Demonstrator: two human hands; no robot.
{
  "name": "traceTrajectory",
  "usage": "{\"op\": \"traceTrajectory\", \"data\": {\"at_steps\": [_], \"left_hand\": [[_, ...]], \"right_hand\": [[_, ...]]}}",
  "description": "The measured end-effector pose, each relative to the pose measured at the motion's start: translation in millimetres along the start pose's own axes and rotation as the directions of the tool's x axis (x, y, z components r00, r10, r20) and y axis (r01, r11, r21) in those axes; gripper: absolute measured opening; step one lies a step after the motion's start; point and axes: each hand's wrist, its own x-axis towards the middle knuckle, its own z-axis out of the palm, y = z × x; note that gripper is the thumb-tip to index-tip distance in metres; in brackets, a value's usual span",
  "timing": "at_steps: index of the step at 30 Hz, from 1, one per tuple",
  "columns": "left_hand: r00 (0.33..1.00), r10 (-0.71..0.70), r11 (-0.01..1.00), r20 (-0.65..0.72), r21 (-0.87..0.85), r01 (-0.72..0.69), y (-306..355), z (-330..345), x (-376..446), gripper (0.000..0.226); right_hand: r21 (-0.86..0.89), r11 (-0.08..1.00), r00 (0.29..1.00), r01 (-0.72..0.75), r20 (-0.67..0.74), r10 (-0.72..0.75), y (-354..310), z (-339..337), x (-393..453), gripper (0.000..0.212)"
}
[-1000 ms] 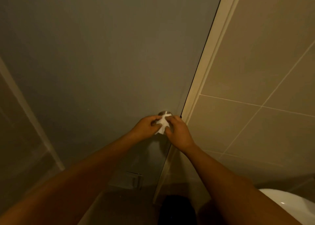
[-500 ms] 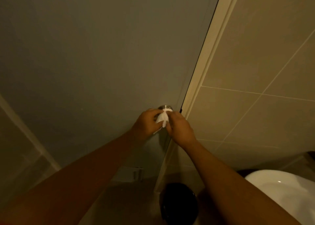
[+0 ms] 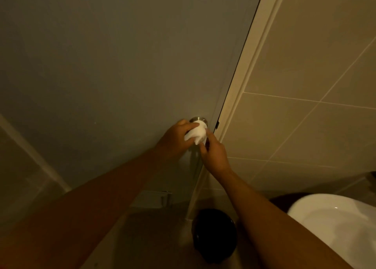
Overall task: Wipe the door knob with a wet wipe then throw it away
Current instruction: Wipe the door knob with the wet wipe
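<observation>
A white wet wipe [image 3: 197, 133] is draped over the metal door knob [image 3: 197, 119] on the grey door [image 3: 122, 65]; only the knob's round base shows above the wipe. My left hand [image 3: 174, 140] presses the wipe onto the knob from the left, fingers wrapped around it. My right hand [image 3: 214, 153] pinches the wipe's lower right edge, just below and right of the knob. Most of the knob is hidden under the wipe and fingers.
A pale door frame [image 3: 250, 69] runs beside the door, with a beige tiled wall [image 3: 305, 85] to the right. A black round bin [image 3: 214, 234] stands on the floor below the knob. A white sink [image 3: 335, 228] fills the lower right corner.
The wipe has spread out from a small bunch and now covers the knob. My left hand has wrapped further around it, and the view has tilted down, showing more of the bin and sink.
</observation>
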Motion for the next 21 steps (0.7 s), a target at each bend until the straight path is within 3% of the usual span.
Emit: {"op": "traceTrajectory", "data": {"at_steps": [3,7,10,15,21], "left_hand": [[1.0,-0.008,1.0,0.021,0.015,0.008,-3.0,-0.5,0.6,0.057],[0.97,-0.24,0.964,0.039,-0.104,0.243,-5.4,5.1,-0.1,0.055],[0.941,-0.335,0.932,0.05,-0.127,0.339,-2.3,10.6,-4.5,0.047],[0.941,-0.326,0.943,-0.087,-0.106,0.317,-0.1,7.8,-23.4,0.026],[0.98,-0.171,0.981,0.103,-0.079,0.179,-3.6,-5.2,-43.1,0.018]], "right_hand": [[-0.066,0.997,0.999,0.033,-0.006,-0.033,-1.1,-3.4,4.5,0.046],[-0.268,0.957,0.993,0.115,0.028,-0.111,-3.7,-22.8,17.3,0.048],[-0.309,0.943,0.993,0.122,0.041,-0.115,-6.5,-32.2,20.3,0.041],[-0.276,0.957,0.993,0.094,-0.048,-0.111,-10.3,-35.0,6.8,0.024],[-0.305,0.952,0.999,-0.019,0.024,0.028,-3.2,-40.9,-30.3,0.015]]}}
